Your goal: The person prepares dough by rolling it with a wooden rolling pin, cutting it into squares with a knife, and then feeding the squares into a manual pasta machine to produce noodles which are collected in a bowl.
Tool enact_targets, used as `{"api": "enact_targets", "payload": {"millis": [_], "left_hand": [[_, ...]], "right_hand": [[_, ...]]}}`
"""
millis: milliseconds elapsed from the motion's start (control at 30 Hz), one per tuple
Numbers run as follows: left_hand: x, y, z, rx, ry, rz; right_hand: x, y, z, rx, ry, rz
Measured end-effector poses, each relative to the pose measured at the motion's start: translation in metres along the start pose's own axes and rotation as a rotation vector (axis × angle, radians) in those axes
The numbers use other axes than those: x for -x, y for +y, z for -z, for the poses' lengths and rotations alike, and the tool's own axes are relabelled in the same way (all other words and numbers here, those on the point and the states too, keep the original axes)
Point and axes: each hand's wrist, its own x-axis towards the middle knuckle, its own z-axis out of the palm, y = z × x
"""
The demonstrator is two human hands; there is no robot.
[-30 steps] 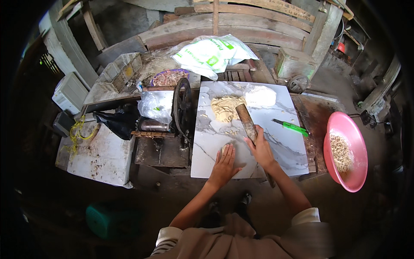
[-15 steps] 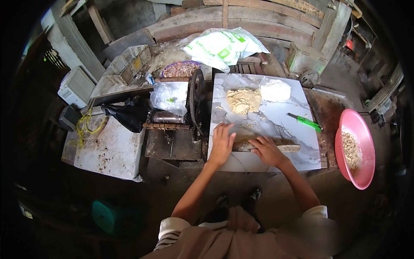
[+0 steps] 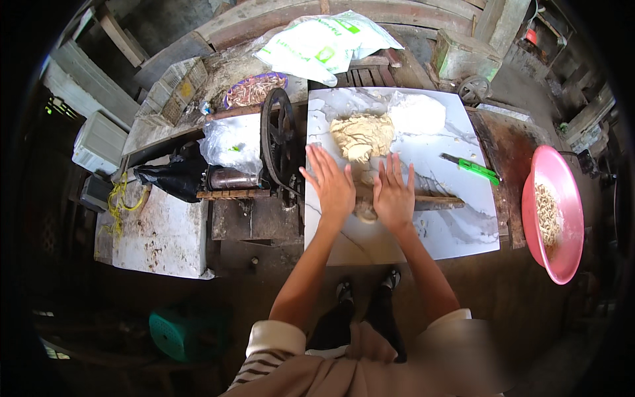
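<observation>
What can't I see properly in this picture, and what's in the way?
In the head view:
Roller, partly: covered by the right hand.
Black bag, inside: hidden by its plastic.
Green stool, lower part: lost in shadow.
Right sleeve: blurred.
Bits in the pink basin: too small to identify.

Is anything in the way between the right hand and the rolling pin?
Nothing visible: the right hand lies over the rolling pin. The dough lump sits beyond the pin, and the green-handled knife lies off to the right, so neither comes between them.
</observation>
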Motion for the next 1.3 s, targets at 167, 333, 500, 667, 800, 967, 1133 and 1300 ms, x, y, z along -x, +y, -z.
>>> {"api": "enact_targets", "payload": {"millis": [167,333,500,667,800,967,1133,1300], "left_hand": [[0.058,0.007,0.027,-0.018,-0.082,-0.085],[0.064,0.008,0.033,-0.018,-0.124,-0.037],[0.007,-0.002,0.003,-0.031,-0.021,0.011],[0.002,-0.001,0.000,0.007,-0.022,0.082],[0.051,0.005,0.023,0.025,-0.072,-0.014],[0.079,0.009,0.035,-0.002,-0.091,-0.043],[0.008,0.012,0.011,-0.088,0.023,-0.027],[0.000,0.014,0.005,-0.073,0.055,0.031]], "right_hand": [[0.050,-0.010,0.028,-0.158,-0.036,0.025],[0.049,-0.015,0.034,-0.158,-0.060,0.052],[-0.001,-0.009,0.000,-0.072,0.002,0.033],[-0.004,-0.009,-0.005,-0.030,0.011,0.009],[0.041,-0.018,0.025,-0.177,-0.062,0.012],[0.068,-0.023,0.043,-0.239,-0.100,0.024],[0.004,-0.010,0.008,-0.115,0.002,0.011],[-0.003,-0.008,0.001,-0.070,0.013,-0.032]]}}
